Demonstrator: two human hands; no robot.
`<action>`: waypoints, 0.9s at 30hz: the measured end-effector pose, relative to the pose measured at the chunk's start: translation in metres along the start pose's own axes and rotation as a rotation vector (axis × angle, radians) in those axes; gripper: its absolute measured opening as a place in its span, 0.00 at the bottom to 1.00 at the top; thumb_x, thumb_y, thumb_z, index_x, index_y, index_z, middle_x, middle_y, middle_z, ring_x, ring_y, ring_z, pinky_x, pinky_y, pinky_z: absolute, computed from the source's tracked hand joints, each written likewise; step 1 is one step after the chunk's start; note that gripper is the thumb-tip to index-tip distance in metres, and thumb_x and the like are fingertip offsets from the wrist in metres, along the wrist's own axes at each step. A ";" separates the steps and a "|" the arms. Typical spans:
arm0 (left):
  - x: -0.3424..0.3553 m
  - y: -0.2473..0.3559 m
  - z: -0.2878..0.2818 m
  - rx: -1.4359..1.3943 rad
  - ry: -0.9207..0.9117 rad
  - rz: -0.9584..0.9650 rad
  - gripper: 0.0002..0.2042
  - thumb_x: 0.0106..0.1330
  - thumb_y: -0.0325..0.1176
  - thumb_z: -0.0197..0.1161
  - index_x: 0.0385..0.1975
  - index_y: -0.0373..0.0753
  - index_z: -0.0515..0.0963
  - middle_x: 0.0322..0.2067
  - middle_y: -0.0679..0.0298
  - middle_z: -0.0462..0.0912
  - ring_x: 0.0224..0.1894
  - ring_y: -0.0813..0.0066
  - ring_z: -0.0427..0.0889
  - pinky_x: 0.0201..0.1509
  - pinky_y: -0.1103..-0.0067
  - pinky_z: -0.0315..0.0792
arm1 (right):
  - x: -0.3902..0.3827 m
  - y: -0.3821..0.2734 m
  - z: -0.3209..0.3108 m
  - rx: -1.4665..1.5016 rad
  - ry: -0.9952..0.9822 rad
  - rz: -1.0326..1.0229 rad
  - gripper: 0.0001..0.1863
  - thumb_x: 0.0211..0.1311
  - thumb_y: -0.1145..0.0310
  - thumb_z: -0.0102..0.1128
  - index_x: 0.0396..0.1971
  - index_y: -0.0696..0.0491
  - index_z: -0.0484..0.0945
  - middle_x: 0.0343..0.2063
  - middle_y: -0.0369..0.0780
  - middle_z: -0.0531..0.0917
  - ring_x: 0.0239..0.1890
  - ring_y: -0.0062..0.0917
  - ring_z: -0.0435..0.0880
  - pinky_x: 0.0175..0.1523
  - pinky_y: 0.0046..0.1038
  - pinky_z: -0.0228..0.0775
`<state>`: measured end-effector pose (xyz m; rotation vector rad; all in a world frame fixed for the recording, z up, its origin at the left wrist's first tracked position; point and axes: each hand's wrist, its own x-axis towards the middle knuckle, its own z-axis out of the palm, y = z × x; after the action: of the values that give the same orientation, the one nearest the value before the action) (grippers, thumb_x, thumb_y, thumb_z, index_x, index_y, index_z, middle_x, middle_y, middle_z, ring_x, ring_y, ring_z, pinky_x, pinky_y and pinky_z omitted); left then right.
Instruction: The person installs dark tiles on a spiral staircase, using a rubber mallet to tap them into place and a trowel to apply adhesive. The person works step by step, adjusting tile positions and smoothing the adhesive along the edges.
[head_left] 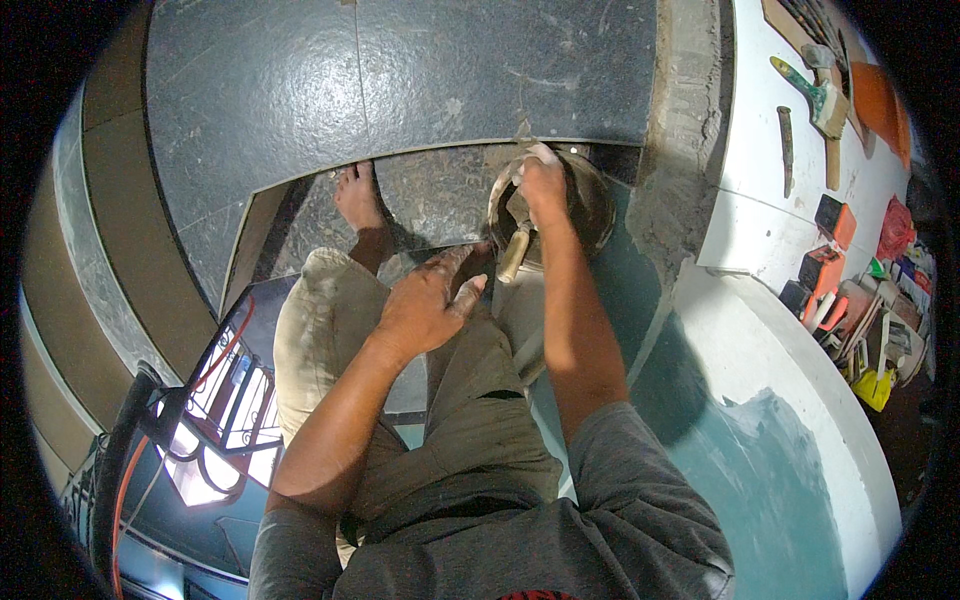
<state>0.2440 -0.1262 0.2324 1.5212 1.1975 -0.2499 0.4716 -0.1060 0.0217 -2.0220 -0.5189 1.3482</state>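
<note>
1. Dark tile (280, 90) is filling the top of the view; a brush (828, 108) is lying off to the right.
2. Step in hand, best guess: working at the bucket (598, 205); the right hand (545, 190) is bending over its far rim, fingers curling in; something whitish is showing at the fingertips, rag or smears, so I can't tell what it's gripping.
3. The left hand (425, 300) is resting near the bucket, thumb well apart from the fingers; seems to be holding nothing.
4. The trowel (513, 257) is leaning in the bucket, handle pointing back at the person; it's sitting just left of the right forearm, seemingly ungripped.
5. Next move is probably calling for a firm handle grip; no tipping the bucket.
</note>
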 end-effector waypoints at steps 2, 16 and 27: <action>0.000 -0.002 0.002 0.001 -0.002 -0.007 0.27 0.75 0.49 0.55 0.67 0.39 0.70 0.58 0.42 0.79 0.58 0.41 0.79 0.62 0.58 0.73 | 0.002 0.003 0.003 -0.031 0.021 -0.019 0.21 0.63 0.70 0.48 0.52 0.61 0.79 0.41 0.48 0.87 0.46 0.37 0.85 0.53 0.34 0.73; 0.002 -0.004 0.002 -0.035 0.085 0.038 0.31 0.73 0.57 0.58 0.65 0.38 0.73 0.49 0.37 0.83 0.50 0.40 0.83 0.56 0.58 0.76 | -0.011 -0.009 0.021 0.063 0.050 -0.009 0.15 0.66 0.70 0.47 0.46 0.59 0.79 0.33 0.47 0.84 0.35 0.37 0.84 0.42 0.37 0.73; 0.002 -0.007 0.003 -0.070 0.118 0.101 0.29 0.74 0.52 0.59 0.64 0.34 0.73 0.54 0.38 0.81 0.57 0.40 0.80 0.62 0.59 0.73 | -0.003 0.007 0.034 0.068 0.070 -0.007 0.16 0.65 0.71 0.47 0.46 0.60 0.79 0.33 0.43 0.81 0.33 0.30 0.79 0.39 0.30 0.71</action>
<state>0.2408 -0.1281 0.2256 1.5467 1.2050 -0.0512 0.4390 -0.1033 0.0095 -2.0022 -0.4422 1.2694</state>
